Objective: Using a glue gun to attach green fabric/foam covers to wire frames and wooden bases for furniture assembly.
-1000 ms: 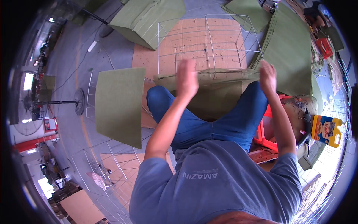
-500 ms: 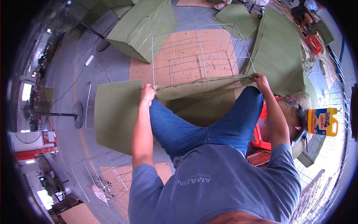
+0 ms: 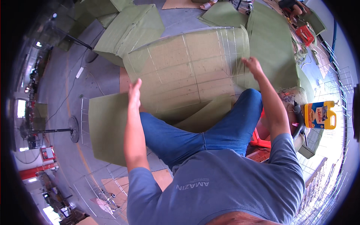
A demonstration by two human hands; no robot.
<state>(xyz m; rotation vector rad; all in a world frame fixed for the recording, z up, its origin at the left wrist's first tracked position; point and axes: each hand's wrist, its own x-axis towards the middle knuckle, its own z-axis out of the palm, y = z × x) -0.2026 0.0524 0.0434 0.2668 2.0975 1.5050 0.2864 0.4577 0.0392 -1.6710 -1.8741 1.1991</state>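
Note:
A sheer green mesh sheet [image 3: 168,71] lies spread over a wire frame [image 3: 191,67] in front of my knees. The frame's thin rods show through the mesh. My left hand [image 3: 134,94] is upright at the sheet's left edge, its fingers stretched out and holding nothing. Near the right edge, my right hand [image 3: 253,68] has its fingers apart, close to or touching the mesh. Between my thighs hangs a fold of green fabric [image 3: 204,115]. Under the frame lies brown cardboard, seen through the mesh.
Boxy green mesh-covered frames [image 3: 129,33] stand at the far left. Stacked green sheets [image 3: 272,48] lie at the right. Another green panel [image 3: 107,129] is by my left arm. A yellow jug [image 3: 320,115] stands right, and a fan [image 3: 74,129] left. Other people are at the far edge.
The mesh has gone from a gathered strip at the frame's near edge to a sheet over its top. Both hands have let go of it; the right has moved slightly left and away from me.

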